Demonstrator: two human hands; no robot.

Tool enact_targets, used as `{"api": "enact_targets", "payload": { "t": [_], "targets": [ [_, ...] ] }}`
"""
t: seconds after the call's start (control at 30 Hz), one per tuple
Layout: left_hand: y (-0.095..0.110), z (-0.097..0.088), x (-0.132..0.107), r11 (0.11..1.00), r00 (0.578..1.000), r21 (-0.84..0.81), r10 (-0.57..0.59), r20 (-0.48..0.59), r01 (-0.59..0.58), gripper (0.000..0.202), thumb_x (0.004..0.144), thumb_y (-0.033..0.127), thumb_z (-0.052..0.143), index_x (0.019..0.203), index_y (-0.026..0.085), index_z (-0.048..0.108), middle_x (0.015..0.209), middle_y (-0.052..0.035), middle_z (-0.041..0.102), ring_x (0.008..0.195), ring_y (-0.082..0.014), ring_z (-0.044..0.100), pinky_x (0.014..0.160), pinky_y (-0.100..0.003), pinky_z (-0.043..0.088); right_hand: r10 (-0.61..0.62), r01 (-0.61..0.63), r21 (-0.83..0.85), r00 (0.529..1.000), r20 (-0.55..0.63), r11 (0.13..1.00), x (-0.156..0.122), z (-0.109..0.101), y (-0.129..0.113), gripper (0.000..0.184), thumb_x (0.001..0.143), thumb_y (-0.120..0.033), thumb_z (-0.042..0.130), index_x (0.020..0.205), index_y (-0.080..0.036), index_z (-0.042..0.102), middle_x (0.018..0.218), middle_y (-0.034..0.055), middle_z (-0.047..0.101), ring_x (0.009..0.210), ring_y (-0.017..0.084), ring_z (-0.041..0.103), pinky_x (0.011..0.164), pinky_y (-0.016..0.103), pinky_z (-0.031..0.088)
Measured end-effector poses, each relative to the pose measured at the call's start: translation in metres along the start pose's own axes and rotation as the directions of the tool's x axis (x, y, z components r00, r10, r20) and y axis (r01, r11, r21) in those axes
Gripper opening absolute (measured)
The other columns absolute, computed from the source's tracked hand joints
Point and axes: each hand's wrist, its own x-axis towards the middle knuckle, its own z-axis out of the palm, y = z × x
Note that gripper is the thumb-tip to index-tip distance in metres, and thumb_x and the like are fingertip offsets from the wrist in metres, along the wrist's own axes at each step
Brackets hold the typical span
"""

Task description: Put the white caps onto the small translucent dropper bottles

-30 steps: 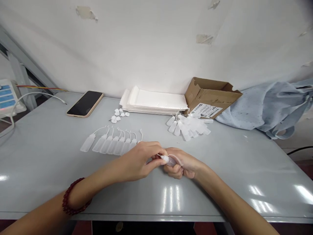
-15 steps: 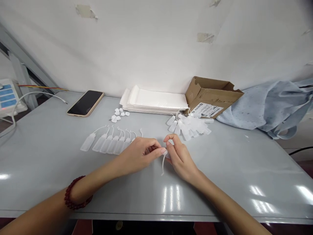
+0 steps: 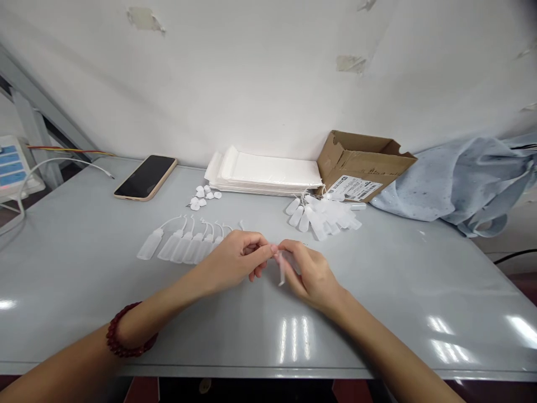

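My left hand (image 3: 241, 258) and my right hand (image 3: 310, 275) meet above the table, fingertips together. Between them is a small translucent plastic bottle, mostly hidden by the fingers; its thin white spout tube (image 3: 281, 270) hangs down, slightly blurred. My left thumb and forefinger pinch at the tube's upper end, and my right fingers close around the same spot. Left of my hands, several similar bottles (image 3: 182, 246) with curved spouts lie in a row. Beyond my right hand lies a heap of small bottles (image 3: 321, 218). Several small white caps (image 3: 200, 197) sit farther back.
A stack of white padded envelopes (image 3: 268, 170) lies against the wall beside an open cardboard box (image 3: 364, 165). Pale blue cloth (image 3: 448, 184) rests at right. A phone (image 3: 146, 178) lies at back left, near a white cable (image 3: 54, 159) and a power strip (image 3: 14, 168).
My right fingers have curled in and now meet my left fingertips. The spout tube has shifted slightly up, and both hands have moved a little. The row and heap of bottles stay put.
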Motion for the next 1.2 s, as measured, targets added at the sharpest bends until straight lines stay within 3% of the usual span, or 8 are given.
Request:
{"api": "enact_targets", "payload": {
  "t": [0.17,0.4,0.53,0.63,0.83,1.0,1.1,1.2],
  "targets": [
    [0.002,0.001,-0.002,0.999,0.999,0.029,0.037,0.024,-0.037,0.026,0.087,0.039,0.053,0.077,0.016,0.063,0.059,0.0025,0.058,0.054,-0.0105,0.057,0.056,-0.021,0.046,0.214,-0.211,0.258,0.977,0.016,0.943,0.0,0.001,-0.008,0.01,0.095,-0.022,0.034,0.088,-0.023,0.042,0.061,-0.0034,0.05,0.048,0.011,0.046,0.048,0.023,0.037],
    [0.006,0.0,-0.007,0.975,0.985,0.148,0.156,0.073,-0.166,0.02,0.088,0.031,0.052,0.089,0.017,0.066,0.068,0.0011,0.064,0.064,-0.0111,0.061,0.059,-0.02,0.047,0.45,-0.482,0.65,0.862,0.233,0.587,0.003,-0.001,-0.013,0.022,0.094,-0.036,0.038,0.078,-0.022,0.042,0.057,-0.0051,0.045,0.051,0.01,0.041,0.045,0.021,0.031],
    [0.006,-0.001,-0.008,0.934,0.967,0.252,0.242,0.076,-0.253,0.019,0.091,0.029,0.049,0.093,0.017,0.064,0.077,-0.0001,0.067,0.068,-0.0114,0.062,0.06,-0.021,0.045,0.501,-0.589,0.722,0.777,0.382,0.363,0.009,-0.006,-0.015,0.025,0.091,-0.038,0.042,0.073,-0.022,0.04,0.052,-0.0069,0.042,0.047,0.008,0.036,0.043,0.018,0.026],
    [0.005,0.0,-0.008,0.866,0.937,0.366,0.343,0.062,-0.341,0.017,0.091,0.026,0.049,0.092,0.017,0.064,0.08,-0.0004,0.067,0.071,-0.0119,0.061,0.068,-0.023,0.046,0.536,-0.646,0.703,0.722,0.437,0.298,0.013,-0.009,-0.017,0.027,0.089,-0.039,0.045,0.07,-0.022,0.039,0.05,-0.0069,0.043,0.045,0.008,0.035,0.042,0.018,0.026],
    [0.002,-0.001,-0.005,0.873,0.936,0.355,0.352,0.016,-0.335,0.016,0.089,0.027,0.051,0.094,0.018,0.063,0.09,-0.0016,0.069,0.079,-0.0135,0.063,0.075,-0.024,0.048,0.519,-0.628,0.702,0.745,0.418,0.336,0.016,-0.011,-0.013,0.027,0.087,-0.045,0.049,0.077,-0.021,0.043,0.052,-0.0065,0.047,0.044,0.007,0.033,0.043,0.019,0.022],
    [-0.002,-0.021,0.005,0.891,0.92,0.435,0.273,-0.281,-0.132,0.022,0.087,0.036,0.051,0.087,0.019,0.064,0.088,-0.0018,0.069,0.08,-0.016,0.061,0.068,-0.023,0.047,0.594,-0.47,0.765,0.791,0.146,0.44,0.019,-0.028,0.012,0.021,0.084,-0.04,0.054,0.082,-0.022,0.044,0.063,-0.0041,0.055,0.044,0.006,0.03,0.044,0.021,0.021],
    [-0.005,-0.046,0.01,0.877,0.843,0.481,0.261,-0.47,-0.003,0.022,0.085,0.036,0.052,0.085,0.018,0.064,0.085,-0.0026,0.069,0.078,-0.0178,0.062,0.072,-0.026,0.047,0.703,-0.393,0.761,0.702,-0.114,0.516,0.02,-0.043,0.036,0.014,0.08,-0.03,0.053,0.089,-0.024,0.043,0.068,-0.0035,0.057,0.045,0.007,0.032,0.045,0.022,0.022],
    [-0.006,-0.076,0.007,0.789,0.748,0.605,0.337,-0.571,0.108,0.023,0.085,0.035,0.05,0.089,0.018,0.064,0.093,-0.003,0.069,0.083,-0.0188,0.061,0.079,-0.027,0.046,0.693,-0.302,0.684,0.594,-0.41,0.664,0.018,-0.056,0.06,0.015,0.076,-0.023,0.047,0.086,-0.025,0.037,0.063,-0.005,0.051,0.048,0.01,0.035,0.047,0.023,0.024]
  ]
}}
